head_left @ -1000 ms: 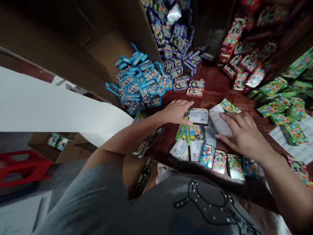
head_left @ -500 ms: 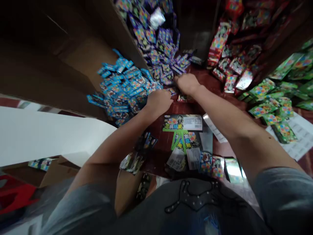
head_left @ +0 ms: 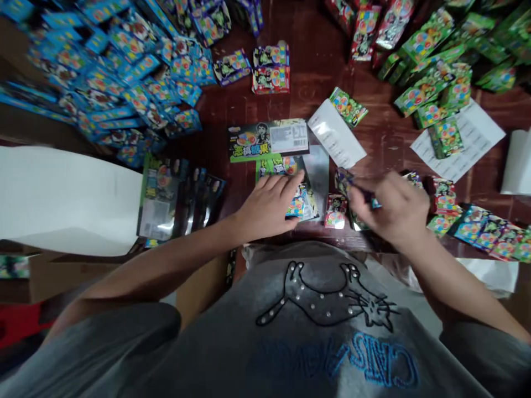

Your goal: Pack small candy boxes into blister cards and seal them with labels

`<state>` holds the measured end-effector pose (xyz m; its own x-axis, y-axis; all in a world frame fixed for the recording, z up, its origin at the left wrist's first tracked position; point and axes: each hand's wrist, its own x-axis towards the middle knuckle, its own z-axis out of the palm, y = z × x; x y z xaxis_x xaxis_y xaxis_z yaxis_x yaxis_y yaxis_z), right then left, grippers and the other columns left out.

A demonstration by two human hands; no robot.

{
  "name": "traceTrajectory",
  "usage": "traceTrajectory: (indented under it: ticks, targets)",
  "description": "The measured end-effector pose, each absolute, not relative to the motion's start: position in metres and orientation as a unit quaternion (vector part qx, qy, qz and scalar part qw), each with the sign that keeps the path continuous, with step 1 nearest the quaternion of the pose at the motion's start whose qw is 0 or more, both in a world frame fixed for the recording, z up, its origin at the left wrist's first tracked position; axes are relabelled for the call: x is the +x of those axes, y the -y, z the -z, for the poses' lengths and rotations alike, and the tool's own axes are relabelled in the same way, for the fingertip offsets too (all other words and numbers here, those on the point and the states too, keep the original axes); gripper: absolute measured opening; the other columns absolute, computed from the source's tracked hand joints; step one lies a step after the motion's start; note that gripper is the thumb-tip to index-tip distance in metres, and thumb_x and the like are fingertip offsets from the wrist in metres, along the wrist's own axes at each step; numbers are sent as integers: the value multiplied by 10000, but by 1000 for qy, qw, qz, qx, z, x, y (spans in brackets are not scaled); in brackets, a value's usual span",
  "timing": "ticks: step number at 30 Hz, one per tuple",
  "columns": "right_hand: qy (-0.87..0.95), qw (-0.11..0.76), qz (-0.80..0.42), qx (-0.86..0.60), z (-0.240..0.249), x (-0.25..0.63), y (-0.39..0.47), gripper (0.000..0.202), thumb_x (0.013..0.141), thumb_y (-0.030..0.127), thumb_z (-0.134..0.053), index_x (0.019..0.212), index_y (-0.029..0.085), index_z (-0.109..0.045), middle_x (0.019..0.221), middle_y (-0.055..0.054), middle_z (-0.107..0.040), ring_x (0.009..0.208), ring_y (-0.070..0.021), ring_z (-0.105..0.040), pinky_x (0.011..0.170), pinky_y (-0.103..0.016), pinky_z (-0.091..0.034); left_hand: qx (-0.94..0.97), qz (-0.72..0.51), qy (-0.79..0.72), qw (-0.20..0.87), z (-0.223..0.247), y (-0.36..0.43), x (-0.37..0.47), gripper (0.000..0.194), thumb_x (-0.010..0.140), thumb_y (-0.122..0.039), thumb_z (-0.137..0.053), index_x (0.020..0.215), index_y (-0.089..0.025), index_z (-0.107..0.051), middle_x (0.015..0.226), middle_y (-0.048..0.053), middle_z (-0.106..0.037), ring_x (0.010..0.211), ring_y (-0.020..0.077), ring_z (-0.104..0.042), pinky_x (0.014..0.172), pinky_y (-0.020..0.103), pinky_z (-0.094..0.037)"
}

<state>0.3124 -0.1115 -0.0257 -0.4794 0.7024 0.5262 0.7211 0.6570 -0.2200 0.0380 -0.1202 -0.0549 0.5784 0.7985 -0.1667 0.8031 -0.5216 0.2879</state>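
Note:
My left hand (head_left: 271, 204) rests over printed header cards at the centre, its fingers bent over a blue candy packet (head_left: 296, 203) that partly shows beside the thumb. To the right, my right hand (head_left: 392, 207), somewhat blurred, pinches a purple packet (head_left: 343, 181) by its end. Between the hands a red packet (head_left: 336, 211) lies near the table's front edge. Above my left hand is a black and green header card (head_left: 269, 139) with a barcode label. A white label strip (head_left: 337, 134) lies to its right, touching a green packet (head_left: 348, 106).
Blue packets (head_left: 124, 83) are heaped at upper left, green ones (head_left: 427, 83) at upper right. Red packets (head_left: 365, 33) and purple ones (head_left: 211, 22) lie at the back. Bagged cards (head_left: 160, 196) are at left. A label sheet (head_left: 460, 143) and a packet row (head_left: 493, 232) lie right.
The view has tilted down. Both hands have come back from the purple heap toward my body and moved apart. A purple packet is now in my right hand.

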Motion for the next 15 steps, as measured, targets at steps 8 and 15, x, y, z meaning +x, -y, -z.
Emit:
traceTrajectory:
  ticks: [8, 15]
  targets:
    - [871, 178, -158, -431, 48, 313, 125, 1218, 833, 1001, -504, 1638, 89, -458, 1414, -244, -688, 1227, -397, -665, 1046, -558, -561, 852, 24, -503, 146, 12, 73, -10, 1195, 888, -549, -842, 1756, -100, -155, 1802, 218, -307, 1651, 403, -309, 1362, 570, -256]
    - [886, 51, -180, -425, 69, 290, 121, 1439, 756, 1084, -425, 1776, 100, -177, 1589, -292, -547, 1378, -486, -531, 1132, -680, -451, 848, 125, -495, 142, 28, -35, -11, 1227, 757, -622, -911, 1726, -159, -318, 1727, 146, -439, 1620, 403, -348, 1355, 582, -262]
